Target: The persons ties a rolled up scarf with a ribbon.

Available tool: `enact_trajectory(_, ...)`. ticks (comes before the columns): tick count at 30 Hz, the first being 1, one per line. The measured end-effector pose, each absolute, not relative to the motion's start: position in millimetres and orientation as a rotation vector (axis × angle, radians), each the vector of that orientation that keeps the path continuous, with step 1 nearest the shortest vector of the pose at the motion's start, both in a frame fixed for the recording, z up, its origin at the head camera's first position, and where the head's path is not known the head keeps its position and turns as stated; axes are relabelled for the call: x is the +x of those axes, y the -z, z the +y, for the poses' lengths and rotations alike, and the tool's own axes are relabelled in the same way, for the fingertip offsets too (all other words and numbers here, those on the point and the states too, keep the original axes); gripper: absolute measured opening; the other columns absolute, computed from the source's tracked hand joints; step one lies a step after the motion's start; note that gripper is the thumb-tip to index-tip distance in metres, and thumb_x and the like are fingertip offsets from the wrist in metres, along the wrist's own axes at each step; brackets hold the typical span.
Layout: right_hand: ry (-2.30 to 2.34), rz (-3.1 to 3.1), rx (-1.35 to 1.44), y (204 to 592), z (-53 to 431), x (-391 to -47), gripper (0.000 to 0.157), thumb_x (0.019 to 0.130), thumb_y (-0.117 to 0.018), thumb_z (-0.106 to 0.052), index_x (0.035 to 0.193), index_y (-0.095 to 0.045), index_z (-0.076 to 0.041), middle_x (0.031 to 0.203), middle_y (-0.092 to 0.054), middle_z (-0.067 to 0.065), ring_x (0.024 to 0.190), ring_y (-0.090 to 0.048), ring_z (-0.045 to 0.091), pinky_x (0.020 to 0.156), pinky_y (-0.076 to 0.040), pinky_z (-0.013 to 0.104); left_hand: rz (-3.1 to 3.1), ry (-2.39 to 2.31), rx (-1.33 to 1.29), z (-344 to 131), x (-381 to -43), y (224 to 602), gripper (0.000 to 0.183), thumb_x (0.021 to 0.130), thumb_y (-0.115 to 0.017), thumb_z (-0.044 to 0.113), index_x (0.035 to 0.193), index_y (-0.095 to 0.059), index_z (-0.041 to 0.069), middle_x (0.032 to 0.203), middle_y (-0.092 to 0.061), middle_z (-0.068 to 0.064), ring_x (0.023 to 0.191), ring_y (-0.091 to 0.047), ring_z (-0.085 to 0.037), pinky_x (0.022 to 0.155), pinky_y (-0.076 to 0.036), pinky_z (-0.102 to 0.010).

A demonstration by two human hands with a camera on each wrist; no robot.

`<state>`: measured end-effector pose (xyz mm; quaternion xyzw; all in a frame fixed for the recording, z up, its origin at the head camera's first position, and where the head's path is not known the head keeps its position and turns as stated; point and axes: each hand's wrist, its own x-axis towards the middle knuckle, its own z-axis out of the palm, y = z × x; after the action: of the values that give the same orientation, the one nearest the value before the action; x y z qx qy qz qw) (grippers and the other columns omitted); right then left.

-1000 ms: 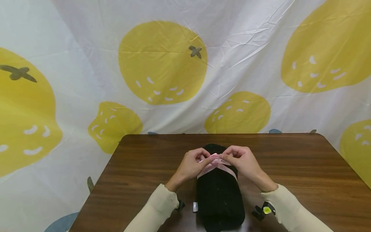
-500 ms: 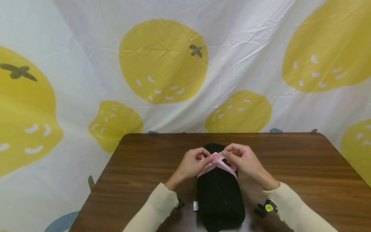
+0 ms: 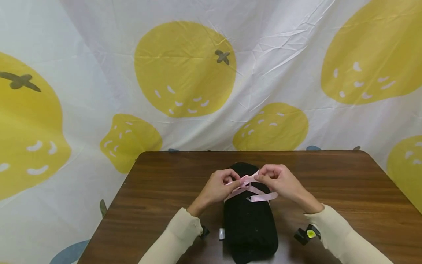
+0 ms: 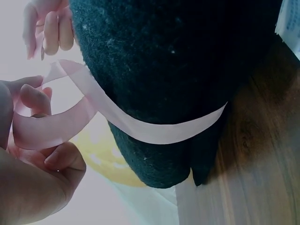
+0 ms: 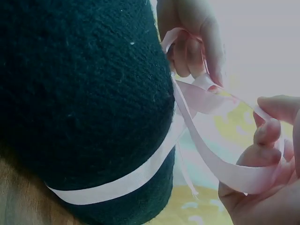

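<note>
A long, rounded black fabric bundle (image 3: pixel 250 227) with a fuzzy surface lies lengthwise on the table. Pink ribbon (image 5: pixel 112 187) runs around its far part and crosses on top. Above that crossing, my left hand (image 3: pixel 217 187) pinches a loop of the ribbon between thumb and fingers. My right hand (image 3: pixel 280 183) pinches another stretch, drawn out between the two hands. One ribbon end (image 3: pixel 263 197) lies loose over the bundle, below the right hand. In the left wrist view, a wide ribbon curve (image 4: pixel 56 126) passes across the left hand's fingers.
The brown wood-grain table (image 3: pixel 171 176) extends on both sides of the bundle. A small pale tag (image 3: pixel 222 234) sticks out from the bundle's left side. Behind the table hangs a white cloth (image 3: pixel 197 135) printed with yellow fruit.
My right hand first drew away to the right from the left hand, stretching the ribbon. A loose ribbon end now shows beneath it. The left hand has stayed almost still.
</note>
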<state>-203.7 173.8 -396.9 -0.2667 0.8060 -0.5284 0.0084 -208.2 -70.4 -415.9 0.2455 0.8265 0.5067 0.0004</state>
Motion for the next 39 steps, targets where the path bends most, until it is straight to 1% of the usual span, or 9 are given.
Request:
enact_trajectory(6,1.75,2.372,-0.91,398.8,179.1,-207.7,0.008,0.095,-0.064,-0.008,0.089,-0.066,-0.005,0.058,-0.046,0.015,0.049,-0.043,0.025,0.041,-0.034,0.027,2.594,-1.534,0.768,-72.9,-208.9,415.3,0.016,0.092,-0.071,0.031,0.093,-0.072,0.015,0.057,-0.05,0.002,0.046,-0.042,-0.008,0.041,-0.032,-0.022)
enact_trajectory(13,1.955,2.007,-0.967,400.1,181.5,-211.4,0.011,0.098,-0.055,-0.001,0.093,-0.064,-0.002,0.067,-0.056,0.005,0.055,-0.051,0.018,0.052,-0.05,0.029,2.588,-1.486,0.823,-77.5,-210.7,411.8,0.015,0.093,-0.07,0.03,0.094,-0.074,0.015,0.055,-0.048,0.003,0.047,-0.042,-0.007,0.043,-0.031,-0.022)
enact_trajectory(17,2.038,1.792,-0.961,399.5,181.8,-212.6,0.016,0.1,-0.051,0.0,0.094,-0.065,-0.005,0.065,-0.048,0.006,0.051,-0.039,0.023,0.045,-0.04,0.028,2.571,-1.474,0.855,-80.7,-211.9,409.6,0.016,0.093,-0.07,0.029,0.091,-0.074,0.014,0.054,-0.047,0.003,0.046,-0.04,-0.006,0.042,-0.031,-0.022)
enact_trajectory(21,1.992,1.841,-0.915,398.4,183.9,-213.8,0.014,0.099,-0.054,-0.002,0.092,-0.065,-0.007,0.064,-0.043,0.002,0.051,-0.031,0.025,0.044,-0.026,0.036,2.518,-1.457,0.875,-85.5,-212.6,408.0,0.016,0.093,-0.071,0.029,0.091,-0.075,0.013,0.056,-0.05,0.002,0.046,-0.041,-0.007,0.042,-0.033,-0.022)
enact_trajectory(26,1.755,2.103,-0.94,394.8,190.2,-216.8,0.009,0.098,-0.058,-0.005,0.093,-0.065,-0.003,0.061,-0.047,0.005,0.052,-0.036,0.032,0.044,-0.03,0.037,2.455,-1.407,0.916,-91.9,-213.5,406.2,0.013,0.093,-0.071,0.025,0.093,-0.075,0.013,0.059,-0.051,0.002,0.048,-0.042,-0.006,0.045,-0.034,-0.022)
enact_trajectory(28,1.651,2.196,-0.982,393.3,192.7,-217.8,0.009,0.098,-0.058,-0.006,0.093,-0.065,-0.002,0.061,-0.05,0.006,0.052,-0.04,0.03,0.042,-0.033,0.033,2.448,-1.383,0.94,-93.3,-214.2,405.3,0.011,0.092,-0.071,0.023,0.092,-0.074,0.013,0.06,-0.05,0.004,0.049,-0.042,-0.005,0.046,-0.034,-0.022)
enact_trajectory(31,1.56,2.265,-1.034,390.7,194.3,-218.3,0.009,0.097,-0.059,-0.006,0.092,-0.066,-0.006,0.065,-0.057,0.005,0.053,-0.044,0.016,0.044,-0.035,0.027,2.441,-1.347,0.97,-95.4,-214.9,403.6,0.01,0.092,-0.072,0.021,0.09,-0.074,0.012,0.062,-0.051,0.007,0.052,-0.042,-0.004,0.047,-0.034,-0.021)
enact_trajectory(34,1.508,2.306,-1.05,387.3,194.6,-217.7,0.008,0.096,-0.061,-0.007,0.091,-0.066,-0.008,0.067,-0.059,0.011,0.056,-0.045,0.008,0.046,-0.036,0.025,2.414,-1.319,0.981,-98.3,-215.7,402.0,0.011,0.091,-0.072,0.021,0.09,-0.074,0.01,0.063,-0.053,0.007,0.053,-0.043,-0.004,0.049,-0.035,-0.021)
enact_trajectory(39,1.438,2.361,-1.012,382.8,195.0,-216.7,0.006,0.095,-0.064,-0.009,0.09,-0.066,-0.009,0.068,-0.06,0.001,0.059,-0.046,0.005,0.049,-0.037,0.025,2.372,-1.264,0.968,-104.3,-216.9,398.1,0.013,0.091,-0.072,0.019,0.088,-0.075,0.007,0.063,-0.053,0.007,0.054,-0.044,-0.004,0.049,-0.036,-0.021)
